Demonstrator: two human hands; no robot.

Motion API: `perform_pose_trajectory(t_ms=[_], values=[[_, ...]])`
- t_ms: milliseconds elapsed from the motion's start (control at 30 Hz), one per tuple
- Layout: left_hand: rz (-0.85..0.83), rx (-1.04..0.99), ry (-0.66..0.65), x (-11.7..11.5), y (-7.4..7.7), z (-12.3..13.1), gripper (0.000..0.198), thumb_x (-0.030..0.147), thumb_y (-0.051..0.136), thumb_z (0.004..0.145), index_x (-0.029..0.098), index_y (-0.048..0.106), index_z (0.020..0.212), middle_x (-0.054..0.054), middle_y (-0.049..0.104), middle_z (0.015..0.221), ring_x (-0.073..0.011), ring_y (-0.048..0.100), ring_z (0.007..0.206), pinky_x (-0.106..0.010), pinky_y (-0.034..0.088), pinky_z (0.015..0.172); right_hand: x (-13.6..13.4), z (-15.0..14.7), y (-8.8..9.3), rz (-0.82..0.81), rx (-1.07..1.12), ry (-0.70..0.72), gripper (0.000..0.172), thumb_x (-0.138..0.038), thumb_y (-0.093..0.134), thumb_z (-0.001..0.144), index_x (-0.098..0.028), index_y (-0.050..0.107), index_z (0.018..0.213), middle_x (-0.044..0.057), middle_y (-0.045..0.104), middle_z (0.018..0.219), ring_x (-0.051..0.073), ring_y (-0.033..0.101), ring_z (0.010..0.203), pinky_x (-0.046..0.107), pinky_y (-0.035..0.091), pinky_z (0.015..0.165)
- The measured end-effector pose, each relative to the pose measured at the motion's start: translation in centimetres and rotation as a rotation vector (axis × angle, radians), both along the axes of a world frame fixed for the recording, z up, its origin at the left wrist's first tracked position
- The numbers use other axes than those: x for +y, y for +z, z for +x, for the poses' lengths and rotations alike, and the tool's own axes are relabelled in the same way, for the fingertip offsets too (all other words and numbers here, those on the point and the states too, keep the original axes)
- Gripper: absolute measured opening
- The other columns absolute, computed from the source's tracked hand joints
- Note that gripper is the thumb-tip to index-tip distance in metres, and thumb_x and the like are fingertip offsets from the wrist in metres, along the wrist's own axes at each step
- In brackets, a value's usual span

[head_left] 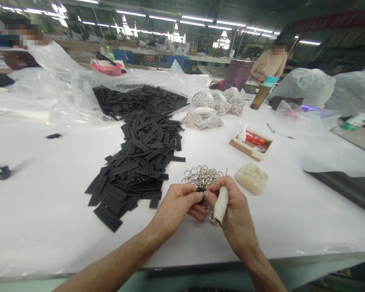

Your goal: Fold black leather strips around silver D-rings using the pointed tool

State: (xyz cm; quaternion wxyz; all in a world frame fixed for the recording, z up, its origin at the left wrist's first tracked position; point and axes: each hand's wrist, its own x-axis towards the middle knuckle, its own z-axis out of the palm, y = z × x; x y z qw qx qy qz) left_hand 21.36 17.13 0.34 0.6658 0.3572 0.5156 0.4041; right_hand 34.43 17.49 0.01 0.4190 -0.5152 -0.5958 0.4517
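Note:
Close to the table's front, my left hand (182, 202) is closed, pinching a small black strip (201, 190) between thumb and fingers. My right hand (235, 211) meets it there, thumb and index finger closed at the same strip. Tucked in the right hand is a thin metal tool with a white wrapped handle (221, 206); its working end is partly hidden. Silver metal rings (202, 175) lie in a pile just beyond my fingers, and some show below them. To the left spreads a heap of flat black strips (140, 158).
Right of my hands sit a yellowish wax-like block (252, 178) and a small box (246, 152) holding a red tube. Bags of rings (220, 101) and a teal-lidded bottle (263, 93) stand farther back. Two people (270, 61) are across the table.

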Motion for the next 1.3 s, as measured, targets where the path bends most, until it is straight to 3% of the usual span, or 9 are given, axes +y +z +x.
perform_pose_trajectory(t_ms=[133, 300, 400, 500, 700, 967, 1300], values=[[-0.022, -0.026, -0.022, 0.0, -0.1, -0.2, 0.016, 0.025, 0.060, 0.073, 0.011, 0.060, 0.066, -0.005, 0.065, 0.057, -0.0132, 0.062, 0.051, -0.024, 0.051, 0.053, 0.2, 1.4, 0.6, 0.068, 0.024, -0.065, 0.018, -0.033, 0.062, 0.080, -0.020, 0.051, 0.075, -0.002, 0.056, 0.064, 0.012, 0.050, 0.055, 0.021, 0.039, 0.046], [-0.033, -0.057, -0.059, 0.2, -0.4, -0.4, 0.018, 0.028, 0.061, 0.072, 0.011, 0.062, 0.065, -0.006, 0.066, 0.059, -0.0131, 0.062, 0.051, -0.022, 0.049, 0.050, 0.6, 5.8, 0.7, 0.110, 0.053, -0.066, 0.025, -0.045, 0.057, 0.083, -0.020, 0.052, 0.084, 0.001, 0.061, 0.064, 0.014, 0.049, 0.054, 0.025, 0.041, 0.051], [-0.034, -0.069, -0.052, 0.2, -0.5, -0.3, 0.018, 0.028, 0.063, 0.072, 0.011, 0.062, 0.065, -0.006, 0.066, 0.061, -0.0131, 0.062, 0.052, -0.022, 0.049, 0.050, 0.8, 8.2, 0.6, 0.127, -0.013, -0.051, 0.036, -0.051, 0.051, 0.085, -0.019, 0.055, 0.101, 0.000, 0.056, 0.060, 0.014, 0.043, 0.049, 0.026, 0.036, 0.047], [-0.032, -0.064, -0.046, 0.2, -0.6, -0.2, 0.018, 0.028, 0.062, 0.072, 0.011, 0.063, 0.065, -0.006, 0.067, 0.063, -0.0124, 0.062, 0.051, -0.021, 0.049, 0.049, 1.0, 9.6, 0.4, 0.164, -0.107, -0.144, 0.040, -0.053, 0.052, 0.082, -0.019, 0.061, 0.100, -0.002, 0.048, 0.057, 0.013, 0.039, 0.049, 0.026, 0.032, 0.046], [-0.055, -0.029, -0.058, 0.6, -0.6, -0.2, 0.022, 0.032, 0.067, 0.070, 0.011, 0.064, 0.068, -0.006, 0.067, 0.061, -0.0122, 0.061, 0.051, -0.020, 0.050, 0.050, 1.7, 10.2, 0.1, 0.150, -0.002, -0.466, 0.032, -0.049, 0.059, 0.079, -0.017, 0.057, 0.074, -0.003, 0.044, 0.056, 0.013, 0.040, 0.052, 0.024, 0.030, 0.045], [-0.068, -0.007, -0.101, 1.3, -0.8, -0.5, 0.027, 0.039, 0.073, 0.064, 0.013, 0.067, 0.069, -0.006, 0.068, 0.069, -0.0134, 0.061, 0.056, -0.020, 0.050, 0.053, 3.7, 10.5, 1.0, 0.266, -0.077, -0.534, 0.035, -0.042, 0.054, 0.081, -0.020, 0.041, 0.057, -0.006, 0.035, 0.052, 0.011, 0.031, 0.051, 0.025, 0.025, 0.048], [-0.083, -0.013, -0.111, 1.2, -0.7, -0.5, 0.027, 0.039, 0.073, 0.065, 0.013, 0.068, 0.070, -0.007, 0.069, 0.068, -0.0129, 0.061, 0.056, -0.019, 0.050, 0.053, 4.9, 10.3, 0.4, 0.267, -0.243, -0.560, 0.031, -0.036, 0.050, 0.082, -0.020, 0.041, 0.057, -0.006, 0.036, 0.051, 0.012, 0.034, 0.053, 0.026, 0.025, 0.051]])
